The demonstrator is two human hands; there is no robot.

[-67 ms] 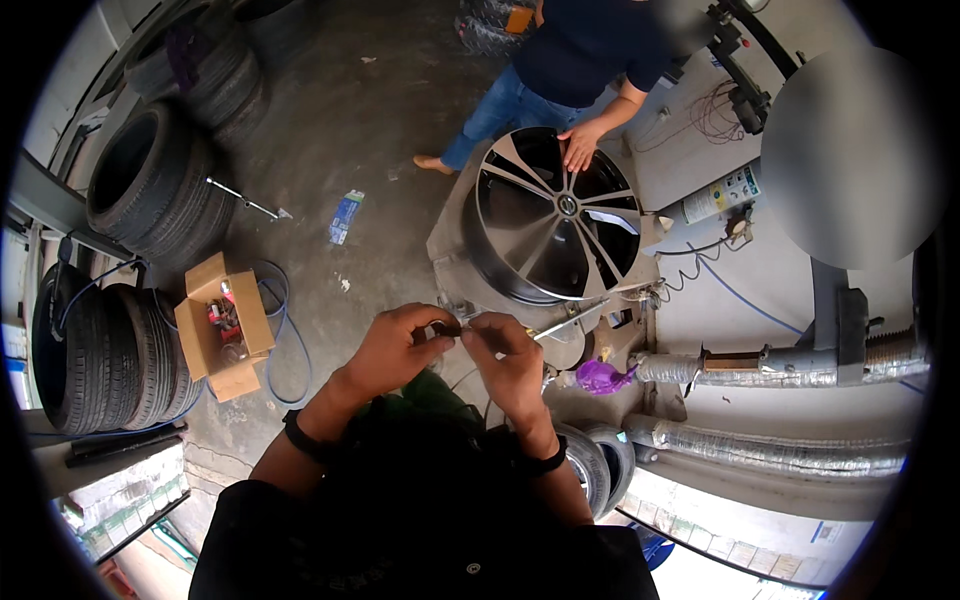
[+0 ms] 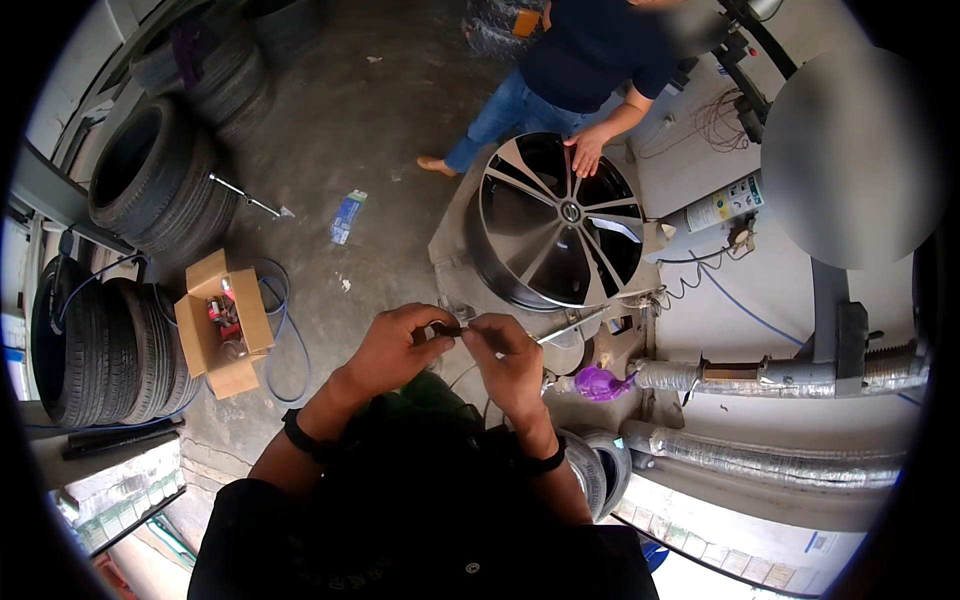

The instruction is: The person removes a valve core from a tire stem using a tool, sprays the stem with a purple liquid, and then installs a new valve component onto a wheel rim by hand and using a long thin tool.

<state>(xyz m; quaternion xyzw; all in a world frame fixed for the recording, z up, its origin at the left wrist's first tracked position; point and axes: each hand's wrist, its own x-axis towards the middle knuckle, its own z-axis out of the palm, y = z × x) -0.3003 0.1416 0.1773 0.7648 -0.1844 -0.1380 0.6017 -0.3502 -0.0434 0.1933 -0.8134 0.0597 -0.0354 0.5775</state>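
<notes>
My left hand and my right hand meet over the lower middle of the view, pinching a small, thin dark item that is too small to make out. Beyond them a black and silver alloy wheel lies on the machine base. A co-worker stands behind the wheel with one hand on its spokes. A metal bar and a purple bag on a pipe are just right of my hands.
Stacked tyres and upright tyres line the left, near a cardboard box of small parts and a blue hose. A blue packet lies on the floor. Foil-wrapped pipes and a dark machine column stand right.
The wheel appears slightly lower and further right in the view, and the co-worker's hand has shifted a little rightward on it. My hands look nearly the same.
</notes>
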